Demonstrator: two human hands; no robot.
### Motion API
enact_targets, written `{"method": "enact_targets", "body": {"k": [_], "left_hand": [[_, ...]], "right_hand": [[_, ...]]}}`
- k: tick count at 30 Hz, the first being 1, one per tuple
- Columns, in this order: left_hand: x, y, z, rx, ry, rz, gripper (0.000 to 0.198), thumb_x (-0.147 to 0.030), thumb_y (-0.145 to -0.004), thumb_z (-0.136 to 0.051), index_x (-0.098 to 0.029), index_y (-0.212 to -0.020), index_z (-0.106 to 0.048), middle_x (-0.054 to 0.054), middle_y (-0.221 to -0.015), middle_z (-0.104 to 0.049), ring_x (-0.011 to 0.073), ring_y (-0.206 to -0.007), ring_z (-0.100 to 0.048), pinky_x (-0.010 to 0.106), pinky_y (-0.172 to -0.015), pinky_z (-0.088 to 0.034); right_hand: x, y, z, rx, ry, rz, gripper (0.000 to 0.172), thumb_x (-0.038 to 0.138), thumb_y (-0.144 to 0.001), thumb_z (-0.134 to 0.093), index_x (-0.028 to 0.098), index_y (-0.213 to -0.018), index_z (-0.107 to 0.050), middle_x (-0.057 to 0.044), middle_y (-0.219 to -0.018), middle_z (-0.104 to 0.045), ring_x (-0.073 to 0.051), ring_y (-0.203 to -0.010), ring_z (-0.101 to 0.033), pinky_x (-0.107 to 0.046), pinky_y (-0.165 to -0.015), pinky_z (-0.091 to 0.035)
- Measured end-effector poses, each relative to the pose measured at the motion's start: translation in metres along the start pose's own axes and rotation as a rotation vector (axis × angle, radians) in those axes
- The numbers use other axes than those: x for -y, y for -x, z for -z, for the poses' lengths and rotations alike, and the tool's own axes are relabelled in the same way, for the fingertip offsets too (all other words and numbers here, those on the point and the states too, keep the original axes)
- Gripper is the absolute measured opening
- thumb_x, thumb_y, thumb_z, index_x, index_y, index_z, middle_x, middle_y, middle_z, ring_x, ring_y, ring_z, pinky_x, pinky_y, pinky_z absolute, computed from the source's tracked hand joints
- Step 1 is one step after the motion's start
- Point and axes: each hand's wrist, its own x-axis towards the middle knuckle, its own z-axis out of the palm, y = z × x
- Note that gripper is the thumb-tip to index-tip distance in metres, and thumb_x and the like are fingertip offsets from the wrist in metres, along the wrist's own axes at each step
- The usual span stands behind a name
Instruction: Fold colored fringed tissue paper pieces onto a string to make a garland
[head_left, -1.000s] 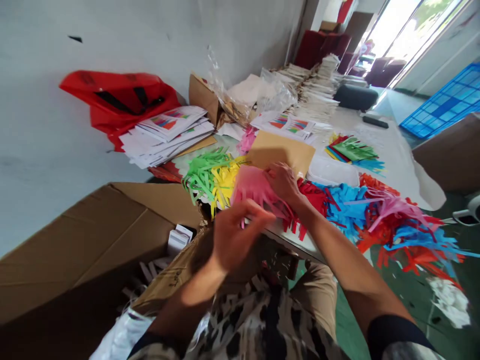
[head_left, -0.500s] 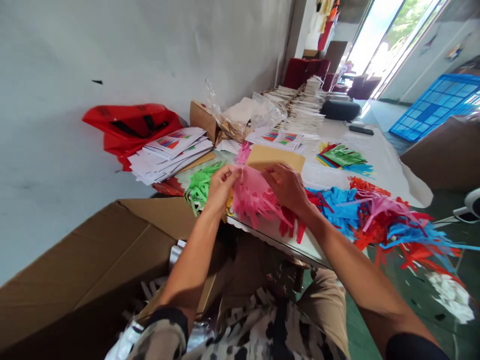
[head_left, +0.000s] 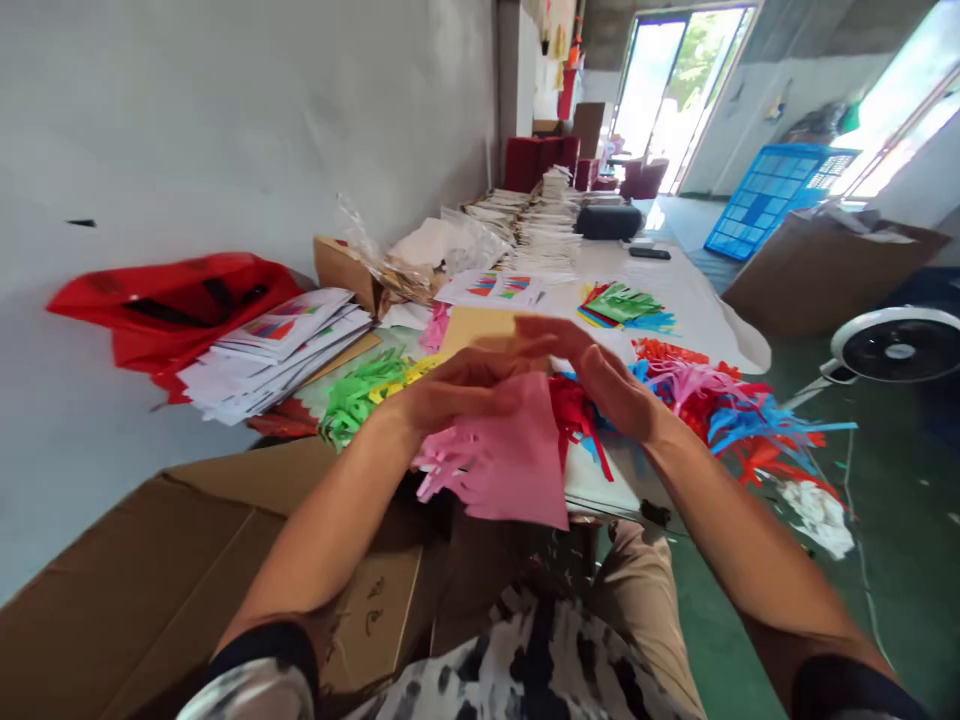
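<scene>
A pink fringed sheet (head_left: 517, 460) hangs over the table's near edge, its strips pointing left. My left hand (head_left: 472, 385) is closed on its upper edge. Beside it, my right hand (head_left: 596, 370) is raised with fingers spread, and nothing shows in it. Behind both hands lies a tan sheet (head_left: 480, 330). Green fringe (head_left: 360, 395) and yellow fringe (head_left: 397, 380) rest left of the hands, red fringe (head_left: 574, 410) just under the right hand.
A pile of printed papers (head_left: 277, 345) and a red bag (head_left: 180, 300) lie at left. Stacked white packets (head_left: 551, 230) stand farther back. An open cardboard box (head_left: 180, 540) is below left; a fan (head_left: 892, 345) stands at right.
The pink sheet has turned, with its plain part now toward the right and lower down. My right hand has come off it and opened. The view has swung to the right.
</scene>
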Motion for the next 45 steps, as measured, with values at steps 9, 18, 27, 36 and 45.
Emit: {"method": "enact_targets", "body": {"k": [9,18,27,36,45], "left_hand": [[0.023,-0.049,-0.004,0.202,-0.267,0.098,0.028,-0.042,-0.074,-0.088,-0.020,-0.076,-0.071,0.000,-0.056,-0.059,0.0102,-0.040,-0.047,0.024,-0.038,-0.035],[0.102,-0.086,-0.038,-0.086,-1.194,-0.192,0.033,-0.016,-0.085,-0.075,-0.019,-0.118,-0.074,0.009,-0.107,-0.078,0.0259,-0.101,-0.073,0.042,-0.093,-0.058],[0.223,-0.046,-0.107,0.065,-1.264,-0.422,0.085,-0.056,-0.094,-0.068,-0.007,-0.158,-0.042,0.022,-0.162,-0.047,0.0364,-0.153,-0.042,0.055,-0.128,-0.035],[0.222,-0.046,-0.107,-0.088,-1.301,-0.400,0.051,-0.025,-0.103,-0.051,-0.010,-0.152,-0.052,0.017,-0.158,-0.054,0.0290,-0.146,-0.053,0.047,-0.122,-0.045],[0.213,-0.034,-0.099,-0.117,-1.227,-0.420,0.036,-0.014,-0.102,-0.051,-0.015,-0.135,-0.067,0.011,-0.139,-0.071,0.0250,-0.133,-0.063,0.045,-0.114,-0.049]], "right_hand": [[0.016,0.107,0.047,-0.037,-0.238,-0.502,0.037,0.049,-0.089,-0.078,0.022,-0.073,-0.056,0.005,-0.057,-0.058,-0.009,-0.042,-0.051,-0.024,-0.042,-0.039],[-0.052,0.151,0.076,-0.017,0.653,-0.771,0.037,0.044,-0.091,-0.068,0.022,-0.068,-0.047,0.007,-0.059,-0.042,-0.009,-0.053,-0.043,-0.024,-0.051,-0.030],[-0.072,0.183,0.062,-0.003,1.039,-0.839,0.027,0.033,-0.097,-0.059,0.015,-0.116,-0.067,-0.016,-0.109,-0.074,-0.030,-0.098,-0.068,-0.036,-0.079,-0.047],[-0.068,0.227,0.007,0.117,1.135,-0.337,0.057,0.030,-0.098,-0.061,0.011,-0.151,-0.052,-0.018,-0.150,-0.061,-0.034,-0.140,-0.052,-0.057,-0.122,-0.034],[-0.069,0.231,0.014,0.005,1.067,-0.218,0.030,0.020,-0.102,-0.055,0.018,-0.128,-0.070,-0.011,-0.127,-0.076,-0.028,-0.118,-0.065,-0.049,-0.106,-0.045]]}}
